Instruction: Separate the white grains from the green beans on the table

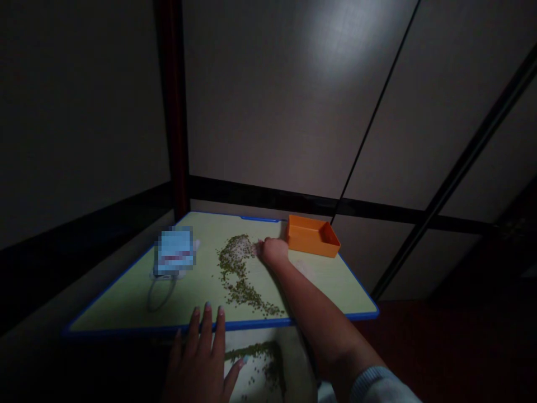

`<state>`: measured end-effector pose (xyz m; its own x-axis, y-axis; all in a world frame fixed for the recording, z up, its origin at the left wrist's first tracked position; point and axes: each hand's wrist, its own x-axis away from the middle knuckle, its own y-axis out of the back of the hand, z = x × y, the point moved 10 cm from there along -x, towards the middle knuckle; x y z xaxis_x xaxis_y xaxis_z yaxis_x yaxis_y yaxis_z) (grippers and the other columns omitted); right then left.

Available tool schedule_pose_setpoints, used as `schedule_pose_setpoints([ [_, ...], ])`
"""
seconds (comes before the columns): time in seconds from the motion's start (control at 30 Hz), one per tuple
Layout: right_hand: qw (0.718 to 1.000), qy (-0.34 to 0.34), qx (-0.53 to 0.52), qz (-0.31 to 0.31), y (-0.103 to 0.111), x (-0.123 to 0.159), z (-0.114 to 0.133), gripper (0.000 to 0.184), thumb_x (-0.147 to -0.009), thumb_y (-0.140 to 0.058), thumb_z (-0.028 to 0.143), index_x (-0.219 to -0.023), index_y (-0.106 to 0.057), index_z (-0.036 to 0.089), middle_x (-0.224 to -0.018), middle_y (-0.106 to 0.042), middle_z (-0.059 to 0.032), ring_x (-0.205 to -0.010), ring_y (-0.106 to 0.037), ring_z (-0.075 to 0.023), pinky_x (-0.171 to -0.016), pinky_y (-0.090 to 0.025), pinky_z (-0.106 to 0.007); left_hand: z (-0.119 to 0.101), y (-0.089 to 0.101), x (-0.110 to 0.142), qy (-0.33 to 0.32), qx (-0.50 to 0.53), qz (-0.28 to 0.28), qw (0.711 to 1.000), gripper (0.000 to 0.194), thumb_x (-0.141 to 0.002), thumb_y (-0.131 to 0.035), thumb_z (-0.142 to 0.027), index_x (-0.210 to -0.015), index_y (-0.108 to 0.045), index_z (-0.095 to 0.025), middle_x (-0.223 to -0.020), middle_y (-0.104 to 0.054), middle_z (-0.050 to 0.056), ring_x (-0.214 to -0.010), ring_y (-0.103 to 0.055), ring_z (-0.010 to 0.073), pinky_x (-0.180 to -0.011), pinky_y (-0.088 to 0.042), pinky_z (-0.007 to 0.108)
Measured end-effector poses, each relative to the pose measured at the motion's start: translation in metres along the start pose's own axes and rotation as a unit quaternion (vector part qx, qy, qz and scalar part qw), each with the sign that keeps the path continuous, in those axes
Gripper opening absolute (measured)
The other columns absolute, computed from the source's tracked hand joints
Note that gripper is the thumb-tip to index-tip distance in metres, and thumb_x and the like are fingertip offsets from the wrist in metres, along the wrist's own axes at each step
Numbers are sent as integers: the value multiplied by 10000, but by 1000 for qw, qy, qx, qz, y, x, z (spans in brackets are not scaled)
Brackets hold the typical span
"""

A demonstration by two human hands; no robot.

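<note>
On the pale tabletop (130,302) lies a loose heap of small greenish beans (241,291), with whitish grains (242,246) mixed in toward its far end. My right hand (274,252) reaches across to the heap's right side, fingers curled down at the pale grains; whatever they pinch is hidden. At the front edge my left hand (201,355) is spread, fingertips over the blue rim and nothing held. Its thumb hangs above a light tray (300,358) below the tabletop, where more greenish beans lie along the side and bottom.
An orange open box (314,245) stands at the far right corner of the tabletop. On the left sits a pixelated light-blue object (175,250) with a loop of cord (161,302) before it. Cabinet-like panels (268,112) rise close behind the table.
</note>
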<state>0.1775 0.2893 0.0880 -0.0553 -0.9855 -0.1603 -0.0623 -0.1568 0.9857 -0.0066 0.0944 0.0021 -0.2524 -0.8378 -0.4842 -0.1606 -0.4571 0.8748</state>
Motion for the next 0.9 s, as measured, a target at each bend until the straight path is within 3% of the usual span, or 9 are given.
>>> schedule_pose_setpoints([
  [0.2, 996, 86, -1, -14, 4, 7, 18, 467, -1053, -360, 447, -1145, -705, 146, -1091, -762, -187, -1056, -720, -257, -836, -513, -330, 1, 3, -1, 9, -15, 27, 999, 727, -832, -434, -575, -1431, -512, -170, -1521, -522, 205, -1452, -411, 398, -1143, -333, 613],
  [0.5, 971, 237, 25, -12, 9, 37, 36, 474, -1065, -337, 455, -1148, -687, 147, -1094, -758, -162, -1068, -693, -254, -894, -432, -348, -1, 12, -2, -15, -32, -6, 999, 718, -851, -453, -547, -1453, -477, -156, -1525, -502, 233, -1420, -446, 400, -1141, -332, 618],
  [0.9, 962, 273, 19, -21, 12, 76, 15, 469, -1061, -360, 452, -1114, -694, 127, -1044, -743, -179, -1021, -678, -262, -870, -390, -354, 1, 13, -6, -33, -35, 4, 999, 721, -867, -419, -554, -1457, -466, -143, -1513, -509, 247, -1412, -456, 415, -1120, -342, 645],
])
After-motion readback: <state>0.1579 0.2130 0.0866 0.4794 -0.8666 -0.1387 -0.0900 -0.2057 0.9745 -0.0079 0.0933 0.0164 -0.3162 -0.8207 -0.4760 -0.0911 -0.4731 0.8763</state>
